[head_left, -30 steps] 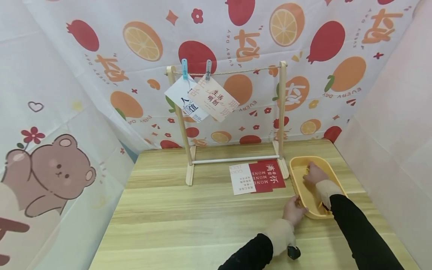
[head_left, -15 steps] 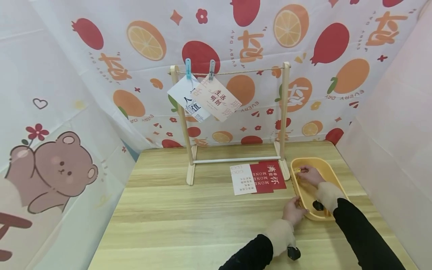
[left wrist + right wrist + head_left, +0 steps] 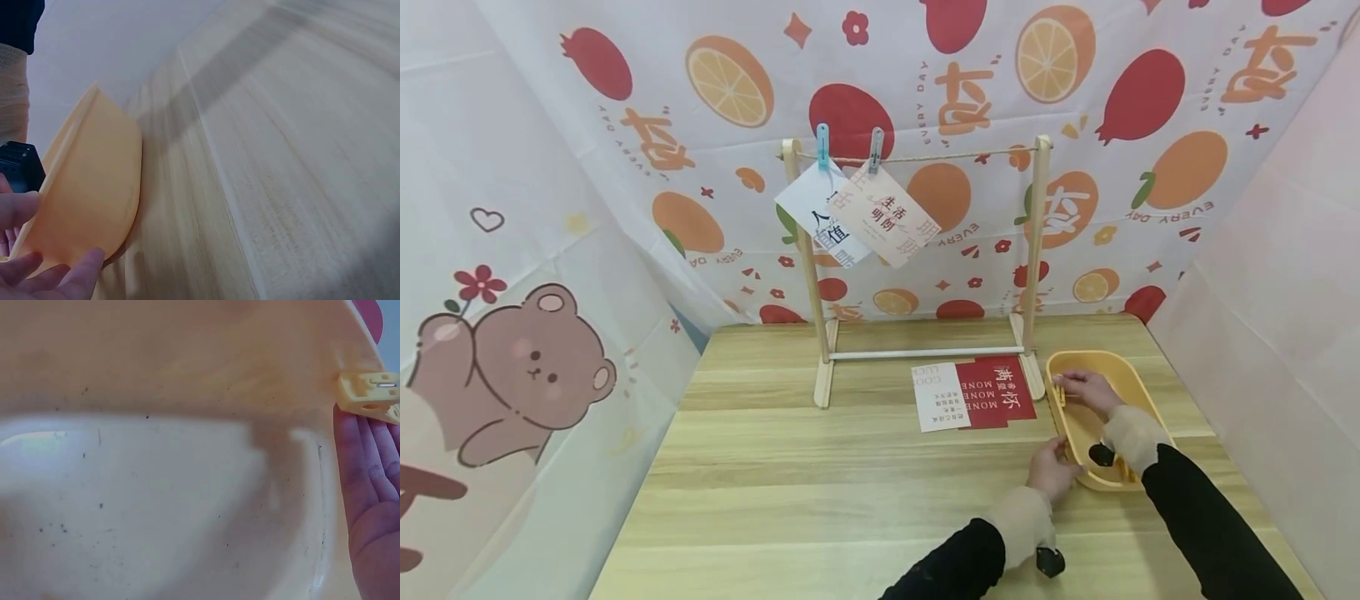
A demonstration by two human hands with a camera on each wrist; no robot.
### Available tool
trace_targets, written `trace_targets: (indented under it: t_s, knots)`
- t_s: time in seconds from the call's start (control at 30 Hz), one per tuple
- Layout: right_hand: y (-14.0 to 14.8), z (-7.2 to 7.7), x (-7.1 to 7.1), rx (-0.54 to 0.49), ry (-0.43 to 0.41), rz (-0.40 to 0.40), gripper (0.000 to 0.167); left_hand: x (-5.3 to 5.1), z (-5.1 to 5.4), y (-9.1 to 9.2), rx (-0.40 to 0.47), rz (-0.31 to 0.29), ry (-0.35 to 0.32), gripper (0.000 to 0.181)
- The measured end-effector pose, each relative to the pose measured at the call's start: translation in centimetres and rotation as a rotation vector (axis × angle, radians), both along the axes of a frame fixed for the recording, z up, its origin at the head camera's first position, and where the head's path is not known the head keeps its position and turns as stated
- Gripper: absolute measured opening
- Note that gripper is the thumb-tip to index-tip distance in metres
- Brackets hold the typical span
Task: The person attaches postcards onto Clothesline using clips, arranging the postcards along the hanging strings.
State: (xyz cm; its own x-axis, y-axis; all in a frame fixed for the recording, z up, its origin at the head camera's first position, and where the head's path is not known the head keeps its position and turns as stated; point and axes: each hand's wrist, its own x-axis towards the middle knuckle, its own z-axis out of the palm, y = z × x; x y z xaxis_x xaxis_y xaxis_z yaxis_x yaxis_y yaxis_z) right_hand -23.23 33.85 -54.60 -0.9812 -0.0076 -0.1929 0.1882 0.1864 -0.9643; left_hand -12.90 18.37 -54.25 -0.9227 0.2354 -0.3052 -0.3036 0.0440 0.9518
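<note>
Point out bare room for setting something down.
The tabletop before the wooden rack, left of the cards and left hand, is bare; so is the strip behind its rod. Crowded: right side, with the right hand at the yellow tray.

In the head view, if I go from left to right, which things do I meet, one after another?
Printed bear, blue clothespin, grey clothespin, white card lying flat, red cards, yellow tray.
</note>
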Motion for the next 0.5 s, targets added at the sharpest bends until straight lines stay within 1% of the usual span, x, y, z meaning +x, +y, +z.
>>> trace_targets:
  t_s: [0.07,0.17,0.23,0.27,0.33,0.37,0.43,0.5]
  knots:
    - [-0.1,0.2,0.0,0.033,0.017,-0.011,0.04,-0.1,-0.1,-0.1,-0.006,-0.009,0.005,0.044]
    - [-0.2,0.8,0.2,0.081,0.055,-0.054,0.041,-0.6,-0.6,-0.5,-0.02,-0.057,0.021,0.044]
    - [-0.3,1.3,0.4,0.101,0.091,-0.096,0.04,-1.3,-1.0,-1.3,-0.043,-0.11,0.057,0.044]
    - [-0.3,1.5,0.6,0.109,0.112,-0.119,0.039,-1.9,-1.4,-1.8,-0.056,-0.124,0.089,0.044]
    - [-0.3,2.0,1.0,0.132,0.153,-0.168,0.038,-3.6,-1.7,-3.3,-0.108,-0.125,0.13,0.041]
    - [-0.3,2.2,1.3,0.144,0.171,-0.191,0.038,-4.6,-1.9,-4.3,-0.153,-0.117,0.172,0.04]
    - [-0.5,2.8,2.1,0.14,0.218,-0.233,0.037,-7.1,-2.0,-6.4,-0.254,-0.07,0.25,0.039]
    - [-0.7,3.4,3.2,0.094,0.256,-0.275,0.032,-9.7,-1.7,-8.8,-0.383,-0.031,0.32,0.037]
